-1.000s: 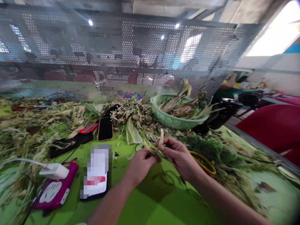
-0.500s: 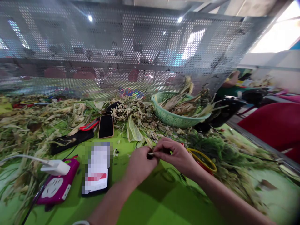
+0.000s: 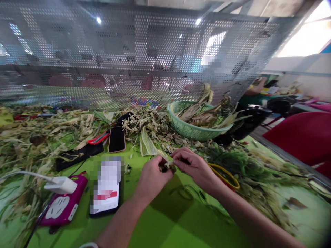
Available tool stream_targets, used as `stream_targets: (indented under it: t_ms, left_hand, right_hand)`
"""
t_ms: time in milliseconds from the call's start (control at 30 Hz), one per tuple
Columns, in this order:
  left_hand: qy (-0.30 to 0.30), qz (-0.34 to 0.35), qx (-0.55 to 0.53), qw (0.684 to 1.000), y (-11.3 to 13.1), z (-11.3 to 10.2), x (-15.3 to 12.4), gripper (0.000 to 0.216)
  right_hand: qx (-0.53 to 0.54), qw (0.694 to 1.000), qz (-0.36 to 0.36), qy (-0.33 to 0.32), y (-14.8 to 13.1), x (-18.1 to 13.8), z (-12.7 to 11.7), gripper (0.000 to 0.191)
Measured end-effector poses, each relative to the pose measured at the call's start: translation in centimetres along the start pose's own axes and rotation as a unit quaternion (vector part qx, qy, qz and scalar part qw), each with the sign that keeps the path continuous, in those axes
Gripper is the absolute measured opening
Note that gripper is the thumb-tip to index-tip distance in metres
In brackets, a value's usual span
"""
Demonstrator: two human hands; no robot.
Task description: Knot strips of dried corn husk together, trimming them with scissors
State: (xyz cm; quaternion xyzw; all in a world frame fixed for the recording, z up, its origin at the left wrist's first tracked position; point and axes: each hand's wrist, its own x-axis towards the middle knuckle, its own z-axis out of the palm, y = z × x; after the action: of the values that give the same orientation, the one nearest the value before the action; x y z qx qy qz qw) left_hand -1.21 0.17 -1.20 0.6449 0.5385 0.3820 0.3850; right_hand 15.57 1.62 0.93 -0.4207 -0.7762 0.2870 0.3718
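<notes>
My left hand is closed around a small bunched piece of dried corn husk, mostly hidden by the fingers. My right hand pinches at the right side of the same piece, thumb and forefinger together. Both hands are just above the green tabletop. Behind them lies a broad pale husk strip. Close to my right hand are a yellow loop and some thin green strands.
A green plastic basket holds dried husks. Left are a lit phone, a dark phone, a red cutter and a magenta power strip with a white charger. Perforated metal stands behind; a red chair is right.
My hands have drawn slightly apart and a little upward. More of the husk piece shows between them. Objects on the table lie as before.
</notes>
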Motion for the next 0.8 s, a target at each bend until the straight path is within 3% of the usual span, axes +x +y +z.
stream_targets:
  t_ms: [333, 633, 800]
  left_hand:
    - [-0.006, 0.011, -0.032, 0.999, -0.45, 0.06, 0.07, 0.015]
    - [-0.028, 0.011, -0.021, 0.999, -0.05, -0.2, 0.0, 0.014]
    - [-0.031, -0.001, -0.015, 0.999, -0.11, -0.3, 0.13, 0.017]
  right_hand:
    - [-0.048, 0.999, -0.022, 0.014, -0.26, -0.1, -0.3, 0.011]
    - [-0.045, 0.998, -0.024, -0.039, -0.2, 0.12, -0.62, 0.007]
    - [-0.052, 0.998, -0.017, -0.026, -0.72, 0.0, -0.67, 0.009]
